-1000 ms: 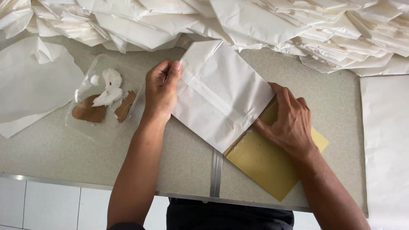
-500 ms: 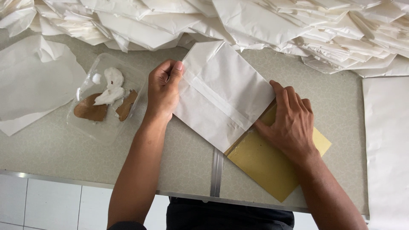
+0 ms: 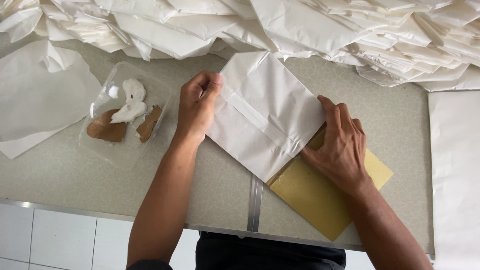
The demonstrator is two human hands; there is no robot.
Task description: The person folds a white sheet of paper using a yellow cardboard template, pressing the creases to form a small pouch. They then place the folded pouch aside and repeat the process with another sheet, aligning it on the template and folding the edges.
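Bare forearms, dark garment (image 3: 270, 252) at waist

Folded paper (image 3: 265, 117) lies on a board (image 3: 325, 195); tray (image 3: 125, 117) left of it; paper pile (image 3: 300, 25) behind.

bright, even, soft daylight; faint shadows under forearms; sharp focus, mild glare on white paper

A plain white folded paper sheet (image 3: 267, 112) lies over a flat mustard-yellow card (image 3: 320, 192). Both rest on a pale grey-green speckled countertop (image 3: 65, 185). Left of the sheet, a clear plastic tray (image 3: 125, 152) holds white paste and brown scraps. Behind the sheet lies a white paper heap (image 3: 300, 22).
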